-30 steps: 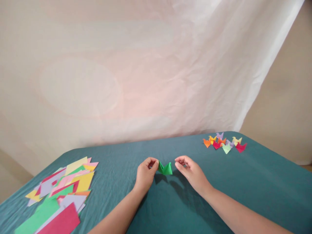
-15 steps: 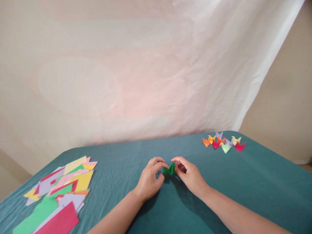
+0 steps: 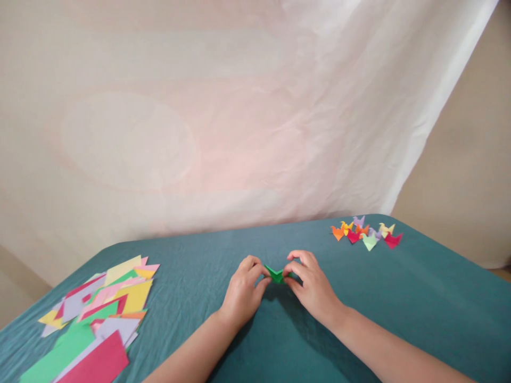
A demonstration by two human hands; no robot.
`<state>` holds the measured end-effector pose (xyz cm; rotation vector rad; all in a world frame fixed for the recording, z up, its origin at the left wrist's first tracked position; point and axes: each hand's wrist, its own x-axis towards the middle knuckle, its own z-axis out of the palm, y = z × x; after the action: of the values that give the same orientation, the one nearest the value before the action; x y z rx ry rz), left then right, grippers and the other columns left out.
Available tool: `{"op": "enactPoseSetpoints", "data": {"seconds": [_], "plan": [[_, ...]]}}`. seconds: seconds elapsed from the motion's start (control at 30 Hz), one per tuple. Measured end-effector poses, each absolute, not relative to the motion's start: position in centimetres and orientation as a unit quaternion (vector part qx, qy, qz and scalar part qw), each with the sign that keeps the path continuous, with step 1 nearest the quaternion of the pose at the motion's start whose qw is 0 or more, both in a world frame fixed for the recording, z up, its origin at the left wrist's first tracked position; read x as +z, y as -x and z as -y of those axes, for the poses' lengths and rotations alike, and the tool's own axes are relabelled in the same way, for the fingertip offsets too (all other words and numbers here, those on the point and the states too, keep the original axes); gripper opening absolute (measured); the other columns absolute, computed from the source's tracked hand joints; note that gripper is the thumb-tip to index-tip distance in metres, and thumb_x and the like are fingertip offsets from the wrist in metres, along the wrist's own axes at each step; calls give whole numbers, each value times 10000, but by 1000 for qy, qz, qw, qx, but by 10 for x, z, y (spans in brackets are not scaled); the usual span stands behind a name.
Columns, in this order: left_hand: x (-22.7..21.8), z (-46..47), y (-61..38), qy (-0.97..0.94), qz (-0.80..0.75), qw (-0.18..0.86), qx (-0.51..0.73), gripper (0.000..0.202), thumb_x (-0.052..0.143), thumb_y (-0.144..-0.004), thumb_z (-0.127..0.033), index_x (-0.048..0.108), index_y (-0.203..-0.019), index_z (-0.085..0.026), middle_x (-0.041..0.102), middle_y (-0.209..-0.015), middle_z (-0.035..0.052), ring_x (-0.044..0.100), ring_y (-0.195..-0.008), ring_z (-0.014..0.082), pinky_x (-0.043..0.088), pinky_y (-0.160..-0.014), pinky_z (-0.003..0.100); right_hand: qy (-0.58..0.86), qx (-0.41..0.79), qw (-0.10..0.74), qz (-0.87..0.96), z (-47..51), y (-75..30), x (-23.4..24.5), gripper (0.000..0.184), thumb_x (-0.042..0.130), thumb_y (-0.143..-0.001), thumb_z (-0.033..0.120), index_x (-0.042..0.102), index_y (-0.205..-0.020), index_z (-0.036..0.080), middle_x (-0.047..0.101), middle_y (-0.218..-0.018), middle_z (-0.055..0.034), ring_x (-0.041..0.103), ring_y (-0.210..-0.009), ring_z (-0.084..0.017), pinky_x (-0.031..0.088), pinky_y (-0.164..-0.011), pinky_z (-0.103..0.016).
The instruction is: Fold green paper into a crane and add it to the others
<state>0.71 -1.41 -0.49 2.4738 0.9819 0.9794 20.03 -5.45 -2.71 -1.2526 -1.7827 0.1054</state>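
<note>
A small piece of folded green paper (image 3: 276,275) is held just above the cloth, between my two hands, with pointed ends and a notch in its upper edge. My left hand (image 3: 245,290) pinches its left end between thumb and fingers. On the other end, the thumb and a finger of my right hand (image 3: 310,282) are closed, while the index finger curls above. My fingertips hide both ends of the paper, so its full shape does not show.
Loose coloured paper sheets (image 3: 96,314) lie overlapping at the left of the table, which has a dark green cloth (image 3: 191,276). Several folded paper birds (image 3: 370,241) stand grouped at the back right. A pale sheet (image 3: 239,133) hangs behind the table.
The green paper has turned slightly and looks flatter, its left point now raised. My left fingers have closed onto its left end, and my right index finger has lifted a little.
</note>
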Motion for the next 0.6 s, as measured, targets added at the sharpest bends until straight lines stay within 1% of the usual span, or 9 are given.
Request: {"op": "enactPoseSetpoints", "data": {"seconds": [0.1, 0.2, 0.3, 0.4, 0.43, 0.53, 0.6], "plan": [[-4, 11, -7, -839, -361, 197, 355, 86, 553, -819, -148, 616, -802, -204, 553, -833, 16, 545, -825, 171, 423, -761, 277, 495, 32, 461, 736, 57, -200, -22, 147, 606, -800, 72, 614, -807, 218, 547, -991, -60, 502, -991, -232, 423, -865, -387], [-7, 7, -7, -803, -382, 280, 362, 69, 560, -809, -167, 612, -774, -197, 580, -796, 5, 550, -767, 159, 419, -709, 260, 478, 68, 449, 752, 59, -200, -21, 125, 582, -827, 92, 602, -818, 216, 589, -879, -38, 531, -888, -207, 433, -811, -354], [-14, 4, -7, -779, -393, 328, 364, 61, 546, -818, -192, 606, -807, -188, 611, -797, 3, 569, -734, 149, 429, -683, 249, 493, 141, 444, 735, 60, -199, -22, 103, 579, -826, 113, 607, -841, 211, 608, -815, -11, 549, -799, -176, 431, -747, -304], [-19, 0, -6, -764, -396, 355, 365, 72, 535, -824, -215, 590, -857, -180, 607, -786, 0, 565, -687, 134, 431, -642, 233, 525, 236, 443, 687, 58, -200, -23, 46, 574, -843, 202, 619, -848, 205, 602, -758, 9, 541, -699, -151, 414, -662, -266], [-20, -2, -6, -760, -394, 364, 368, 88, 538, -819, -214, 583, -886, -179, 601, -790, -1, 564, -695, 133, 432, -640, 227, 529, 271, 446, 669, 57, -200, -24, 70, 564, -853, 243, 619, -842, 200, 596, -735, 13, 534, -672, -145, 408, -643, -259], [-20, -5, -4, -753, -375, 395, 370, 222, 547, -802, -199, 557, -1023, -185, 593, -799, -5, 567, -733, 136, 435, -651, 217, 507, 382, 475, 610, 51, -203, -29, 168, 561, -851, 343, 596, -821, 182, 595, -716, 12, 537, -659, -141, 408, -630, -247], [-18, -5, -4, -752, -361, 415, 364, 256, 546, -798, -194, 566, -1052, -185, 602, -803, 0, 568, -736, 137, 435, -653, 217, 487, 426, 488, 586, 48, -205, -32, 205, 570, -838, 384, 571, -822, 179, 599, -726, 7, 549, -671, -143, 417, -637, -245]]}}
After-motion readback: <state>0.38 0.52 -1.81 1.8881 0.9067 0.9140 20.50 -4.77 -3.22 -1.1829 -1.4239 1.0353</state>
